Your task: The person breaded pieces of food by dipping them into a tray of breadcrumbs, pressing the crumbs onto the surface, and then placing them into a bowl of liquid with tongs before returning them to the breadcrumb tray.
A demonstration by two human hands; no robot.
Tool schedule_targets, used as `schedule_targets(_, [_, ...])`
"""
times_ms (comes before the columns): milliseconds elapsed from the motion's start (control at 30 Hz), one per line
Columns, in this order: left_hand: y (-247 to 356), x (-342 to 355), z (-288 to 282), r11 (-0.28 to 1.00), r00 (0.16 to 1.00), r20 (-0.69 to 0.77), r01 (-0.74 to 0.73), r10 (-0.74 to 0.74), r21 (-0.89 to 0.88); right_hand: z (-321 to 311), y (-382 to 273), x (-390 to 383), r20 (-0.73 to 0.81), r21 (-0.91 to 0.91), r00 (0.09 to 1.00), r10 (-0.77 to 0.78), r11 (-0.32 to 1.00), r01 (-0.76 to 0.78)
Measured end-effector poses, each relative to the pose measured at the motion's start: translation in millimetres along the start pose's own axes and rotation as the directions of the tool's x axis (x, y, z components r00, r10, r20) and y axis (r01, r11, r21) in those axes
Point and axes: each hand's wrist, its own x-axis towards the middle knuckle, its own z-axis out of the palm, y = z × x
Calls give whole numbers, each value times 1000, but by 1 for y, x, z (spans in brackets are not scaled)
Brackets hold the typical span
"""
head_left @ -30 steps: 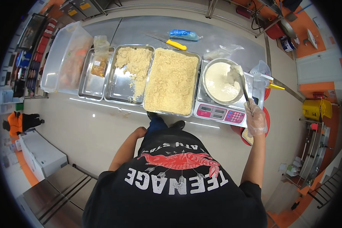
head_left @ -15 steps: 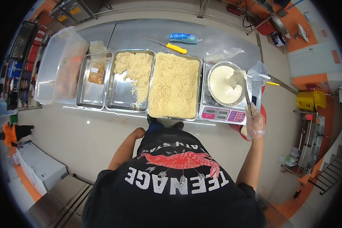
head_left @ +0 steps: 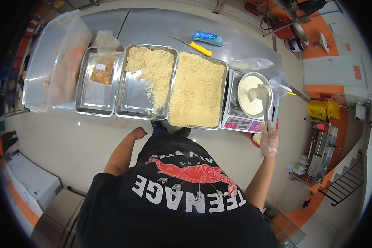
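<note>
My right hand (head_left: 270, 142), in a clear plastic glove, is closed round the handle of a long metal utensil (head_left: 266, 111). The utensil's far end is over a round bowl of pale batter (head_left: 246, 84). A lumpy, batter-coated mass (head_left: 258, 93) is at that end; whether it is the utensil's head or a gripped piece I cannot tell. Under the bowl sits a digital scale (head_left: 235, 123) with a pink panel. My left hand (head_left: 139, 132), bare, hangs short of the table's near edge, holding nothing I can see; its fingers are hidden.
Left of the scale are a tray of yellowish crumbs (head_left: 198, 91), a half-filled crumb tray (head_left: 138, 99) and a tray (head_left: 94, 101) with a bagged item. A clear plastic tub (head_left: 39, 78) stands far left. Behind lie a yellow-handled knife (head_left: 201, 48) and a blue roll (head_left: 208, 38).
The utensil's coated end has shifted from the bowl's right rim inward over the batter, and my right hand has moved with it. The view has shifted; my left hand stays below the table edge.
</note>
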Motion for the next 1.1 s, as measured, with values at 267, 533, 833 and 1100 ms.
schedule_targets(267, [-32,-15,-16,999,999,41,-17,16,40,29,16,-11,-35,277,999,-1,961,11])
schedule_targets(533, [-86,-28,-8,982,994,14,-110,109,156,36,-18,-20,-137,127,985,105,988,-87])
schedule_targets(833, [-82,-47,-35,999,994,108,30,-32,18,39,11,-10,-225,121,974,-27,991,55])
schedule_targets(1100, [-112,-30,-4,988,996,45,-82,77,133,48,-2,-13,-229,19,966,123,992,-122])
